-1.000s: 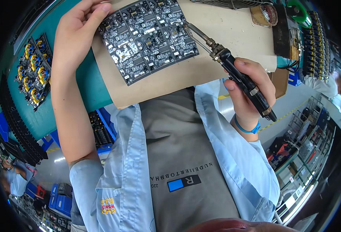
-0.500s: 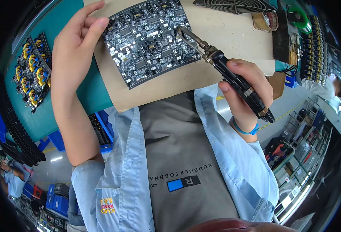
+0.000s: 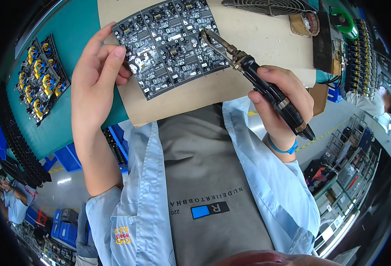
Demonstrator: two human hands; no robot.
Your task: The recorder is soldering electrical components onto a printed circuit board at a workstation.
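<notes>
Board panel: a dark circuit board panel (image 3: 168, 51) is seen at upper centre, over a brown sheet (image 3: 262, 48) on the green desk (image 3: 82, 33); its top edge is crowded against the frame's border.
Tool tip: the end of a black-handled soldering tool (image 3: 273, 91) is placed over the panel's right half; whether a joint is touched is too small to be made out.
Left hand: at upper left, the left hand (image 3: 98, 77) is loosely curled by the panel's left edge, thumb and forefinger set apart; the lower fingers are partly hidden, and whether the edge is pinched cannot be told.
Right hand: at right of centre, the tool's handle is gripped in the right hand (image 3: 286, 93); some fingers are hidden behind it.
Wire grille: the round grille (image 3: 271, 6) is cut off at the top.
</notes>
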